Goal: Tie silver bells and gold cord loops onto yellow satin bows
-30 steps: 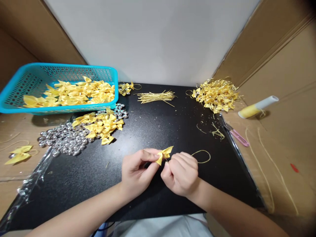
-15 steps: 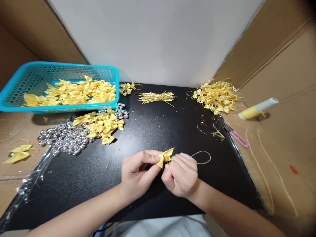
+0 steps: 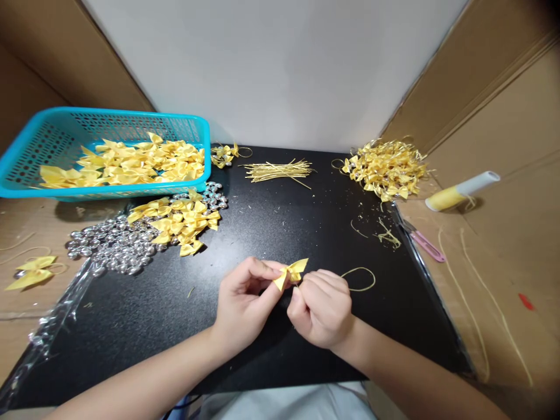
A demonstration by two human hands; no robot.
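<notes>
A small yellow ribbon bow (image 3: 289,272) is pinched between the fingertips of my left hand (image 3: 245,303) and my right hand (image 3: 321,306), just above the black mat (image 3: 280,233). A thin gold cord loop (image 3: 359,279) trails from my right hand onto the mat. Both hands are closed around the bow and cord. What the right fingers do underneath is hidden.
A turquoise basket (image 3: 65,128) of yellow bows stands at the back left. A loose bow pile (image 3: 179,219) lies on silver beads (image 3: 114,245). Cut gold cords (image 3: 277,170) lie at the back, finished bows (image 3: 387,169) at back right, pink scissors (image 3: 422,244) and a yellow-tipped tube (image 3: 461,191) on the right.
The bow has tilted slightly between my fingertips and my left thumb has shifted. Both hands stay in the same place.
</notes>
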